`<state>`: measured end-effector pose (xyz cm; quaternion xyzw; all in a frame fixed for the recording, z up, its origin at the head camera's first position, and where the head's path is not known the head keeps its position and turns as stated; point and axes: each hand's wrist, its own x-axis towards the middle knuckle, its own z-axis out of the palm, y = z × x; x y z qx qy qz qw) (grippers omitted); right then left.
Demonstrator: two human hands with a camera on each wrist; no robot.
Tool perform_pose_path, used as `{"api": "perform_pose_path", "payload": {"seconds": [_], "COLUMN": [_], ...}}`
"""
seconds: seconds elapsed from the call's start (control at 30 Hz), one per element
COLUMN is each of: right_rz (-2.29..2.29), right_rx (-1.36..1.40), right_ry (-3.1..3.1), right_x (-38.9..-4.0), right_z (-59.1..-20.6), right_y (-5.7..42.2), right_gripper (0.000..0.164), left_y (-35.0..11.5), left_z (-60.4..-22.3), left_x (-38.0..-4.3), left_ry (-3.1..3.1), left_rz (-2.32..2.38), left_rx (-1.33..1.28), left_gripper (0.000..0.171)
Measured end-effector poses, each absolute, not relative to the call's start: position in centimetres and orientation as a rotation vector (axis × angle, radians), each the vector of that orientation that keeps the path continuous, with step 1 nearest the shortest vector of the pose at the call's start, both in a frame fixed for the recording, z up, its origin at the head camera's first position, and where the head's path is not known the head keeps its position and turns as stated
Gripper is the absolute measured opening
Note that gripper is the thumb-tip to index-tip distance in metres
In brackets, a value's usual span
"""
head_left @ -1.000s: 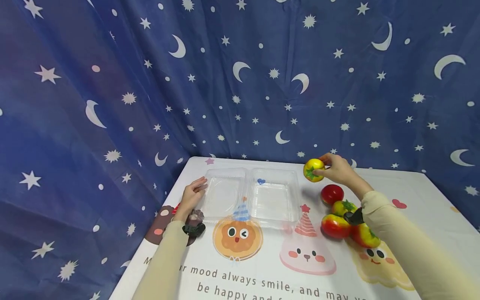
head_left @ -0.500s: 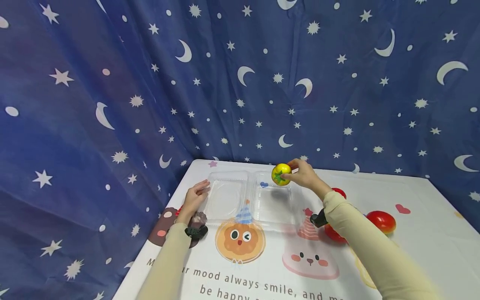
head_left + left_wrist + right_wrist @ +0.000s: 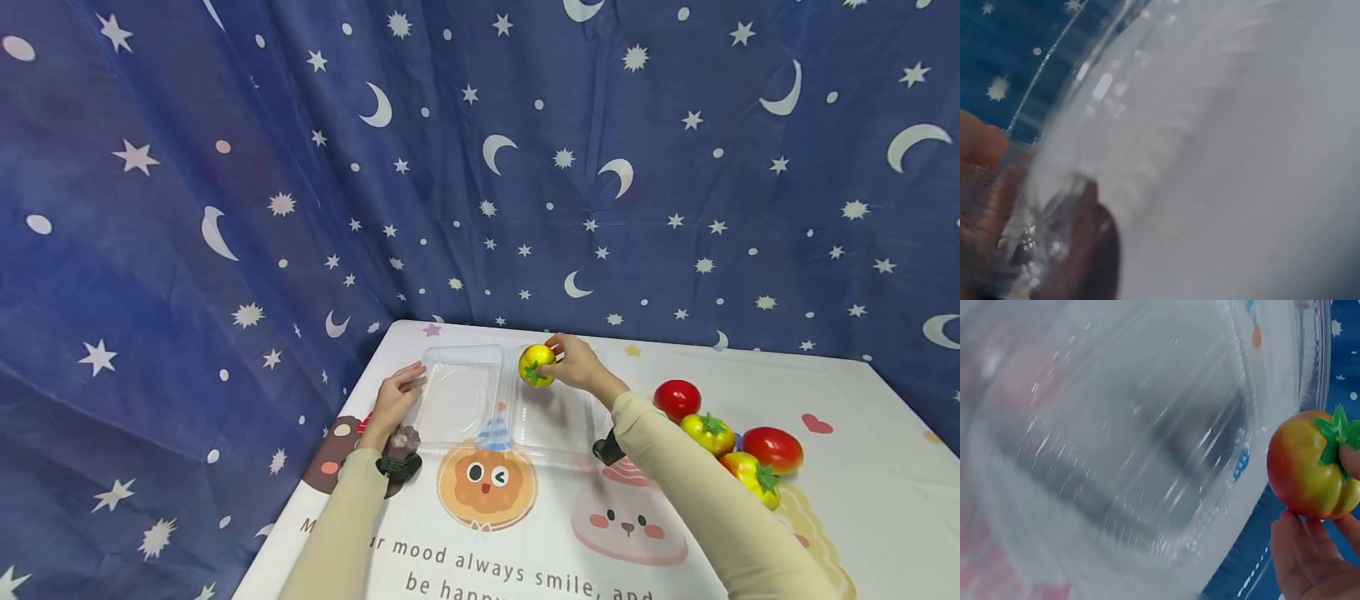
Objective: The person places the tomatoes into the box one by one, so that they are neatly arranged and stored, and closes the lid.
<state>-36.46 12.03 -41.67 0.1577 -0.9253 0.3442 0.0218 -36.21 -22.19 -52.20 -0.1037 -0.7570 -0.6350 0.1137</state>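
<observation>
A yellow-red toy tomato [image 3: 537,365] with a green leafy top is pinched between the thumb and fingers of my right hand [image 3: 576,363]. It is held above the far part of the right half of a clear plastic clamshell box [image 3: 555,454], which lies opened flat. In the right wrist view the tomato [image 3: 1310,465] shows a redder side, with the thumb on its leaves. My left hand [image 3: 397,398] rests with loosely extended fingers against the left edge of the box's other half [image 3: 459,400]. The left wrist view shows fingers [image 3: 982,140] partly behind blurred clear plastic.
Several more toy tomatoes lie to the right, among them a red one [image 3: 677,400] and a yellow one [image 3: 708,433], beside my right forearm. A printed white tablecloth [image 3: 847,467] covers the table. A blue star-and-moon curtain [image 3: 525,167] hangs behind it.
My right hand has carried the toy tomato leftward from above the other tomatoes to over the box's right half, slightly lower now. The left hand keeps its place; the head view has shifted slightly.
</observation>
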Motion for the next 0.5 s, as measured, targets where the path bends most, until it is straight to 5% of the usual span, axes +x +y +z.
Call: {"api": "perform_pose_path", "payload": {"seconds": [0.5], "right_rz": [0.978], "right_rx": [0.475], "right_ry": [-2.950], "right_x": [-37.1], "right_z": [-42.3], "right_y": [11.4], "right_gripper": [0.049], "left_y": [-21.9], "left_z": [-49.1], "left_x": [-34.1], "left_ry": [-2.261], "left_rz": [-1.869], "left_rx": [-0.340], "left_gripper": [0.040]}}
